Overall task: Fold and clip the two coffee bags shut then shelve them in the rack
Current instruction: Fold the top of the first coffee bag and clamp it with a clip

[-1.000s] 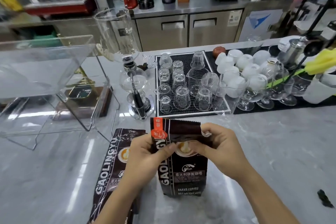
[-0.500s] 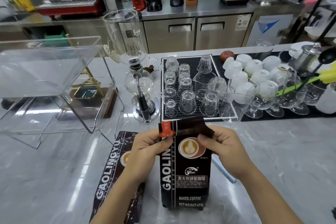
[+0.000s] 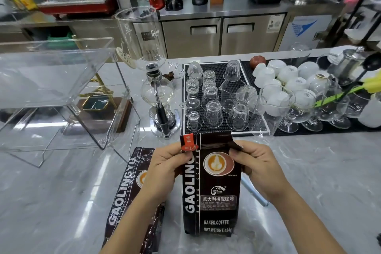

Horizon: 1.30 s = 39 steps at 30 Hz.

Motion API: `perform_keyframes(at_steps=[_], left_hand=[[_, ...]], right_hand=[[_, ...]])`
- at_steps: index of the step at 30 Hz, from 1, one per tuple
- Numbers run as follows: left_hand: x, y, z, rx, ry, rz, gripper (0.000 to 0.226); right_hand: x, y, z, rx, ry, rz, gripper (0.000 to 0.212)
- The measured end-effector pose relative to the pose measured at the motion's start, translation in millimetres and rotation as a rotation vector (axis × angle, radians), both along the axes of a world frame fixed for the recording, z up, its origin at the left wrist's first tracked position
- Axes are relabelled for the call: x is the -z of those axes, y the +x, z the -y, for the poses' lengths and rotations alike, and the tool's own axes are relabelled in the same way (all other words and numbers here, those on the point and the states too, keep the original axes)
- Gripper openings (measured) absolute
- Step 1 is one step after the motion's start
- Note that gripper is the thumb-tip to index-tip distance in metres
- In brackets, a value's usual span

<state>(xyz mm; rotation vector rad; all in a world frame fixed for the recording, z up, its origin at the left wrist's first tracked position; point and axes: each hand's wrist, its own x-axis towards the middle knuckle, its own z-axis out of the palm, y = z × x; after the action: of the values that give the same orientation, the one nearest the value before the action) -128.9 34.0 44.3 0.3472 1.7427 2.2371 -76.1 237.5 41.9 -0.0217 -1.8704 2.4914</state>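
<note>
Item 1: upright coffee bag (image 3: 212,192), dark brown, standing on the grey marble counter (image 3: 309,181) at near centre. Its top edge is held at both corners. Left hand (image 3: 167,167) pinches the top left corner at the orange label; right hand (image 3: 257,167) pinches the top right corner, where the flap is creased downward. No clip is on it.

Item 2: second coffee bag (image 3: 127,198), same print, lying flat on the counter just left of the first, partly under the left forearm. Whether it is sealed cannot be told.

Item 3: clear acrylic rack (image 3: 61,93), far left on the counter, its shelves holding no bags. A gold-framed dish shows through it from behind.

Item 4: glass siphon brewer (image 3: 156,93), between the rack and the mat; both globes look empty.

Item 5: black rubber mat (image 3: 218,72), far centre, carrying upturned glass cups and small pitchers, all empty.

Item 6: white ceramic cups (image 3: 288,80), far right, stacked upside down, with stemmed glasses (image 3: 309,113) standing in front of them.

Item 7: pale blue strip (image 3: 255,194) lying on the counter behind the right wrist; its kind cannot be told.
</note>
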Motion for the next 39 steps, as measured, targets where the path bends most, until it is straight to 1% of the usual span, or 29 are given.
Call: perform_keyframes(at_steps=[3,5,9,12,14,15,16,17,18,19,20,21,22,23,24,25,26,27,28,32,34,36,39], left_hand=[[1,1,0,-0.016,-0.004,-0.007,0.022],[1,2,0,-0.028,0.007,0.006,0.022],[1,4,-2,-0.054,0.026,0.030,0.025],[1,5,-3,-0.057,0.026,0.014,0.030],[-2,7,-1,-0.041,0.051,0.010,0.038],[-3,7,0,-0.036,0.055,0.009,0.040],[-4,8,1,-0.028,0.065,0.008,0.038],[-5,8,1,-0.031,0.069,0.014,0.034],[-6,8,1,-0.053,0.055,0.018,0.033],[-7,7,2,-0.081,0.040,0.018,0.040],[-6,7,2,-0.096,0.020,0.012,0.052],[-6,6,1,-0.099,-0.008,-0.010,0.054],[-8,7,1,-0.098,-0.031,-0.044,0.043],[-10,8,1,-0.093,-0.052,-0.071,0.028],[-14,10,1,-0.073,-0.065,-0.087,0.017],[-17,12,2,-0.049,-0.077,-0.094,0.014],[-18,14,3,-0.022,-0.084,-0.106,0.016],[-18,16,4,-0.008,-0.091,-0.111,0.019],[-19,17,4,-0.004,-0.112,-0.112,0.021],[-25,25,-2,-0.030,-0.195,-0.101,0.018],[-26,30,-5,-0.062,-0.180,-0.064,0.017],[-26,35,-7,-0.109,-0.167,-0.013,0.016],[-27,46,-8,-0.164,-0.162,0.001,0.016]], right_hand=[[2,0,1,0.043,-0.008,0.009,0.057],[4,0,3,0.072,-0.032,0.009,0.060],[3,1,3,0.111,-0.075,-0.006,0.049],[1,4,3,0.079,-0.028,-0.042,0.050],[-1,6,2,0.057,-0.003,-0.060,0.044],[-1,7,-1,0.043,0.009,-0.064,0.035],[-3,10,-2,0.022,0.001,-0.067,0.026],[-5,11,-3,0.002,-0.018,-0.070,0.024],[-8,13,-4,-0.024,-0.032,-0.075,0.024],[-8,14,-5,-0.034,-0.033,-0.086,0.029],[-12,15,-3,-0.019,-0.024,-0.090,0.038],[-14,15,-1,0.001,-0.002,-0.097,0.042],[-17,15,1,0.023,0.029,-0.099,0.040],[-18,14,2,0.048,0.074,-0.109,0.033],[-21,14,4,0.062,0.112,-0.114,0.021],[-22,14,4,0.071,0.137,-0.115,0.011],[-23,14,6,0.067,0.142,-0.105,0.003],[-22,15,7,0.071,0.150,-0.100,0.004],[-22,16,9,0.080,0.159,-0.088,0.010],[-18,18,20,0.116,0.211,-0.053,0.014],[-17,21,27,0.155,0.238,-0.038,0.016],[-15,23,35,0.211,0.222,-0.032,0.014],[-10,27,44,0.267,0.207,-0.032,0.012]])
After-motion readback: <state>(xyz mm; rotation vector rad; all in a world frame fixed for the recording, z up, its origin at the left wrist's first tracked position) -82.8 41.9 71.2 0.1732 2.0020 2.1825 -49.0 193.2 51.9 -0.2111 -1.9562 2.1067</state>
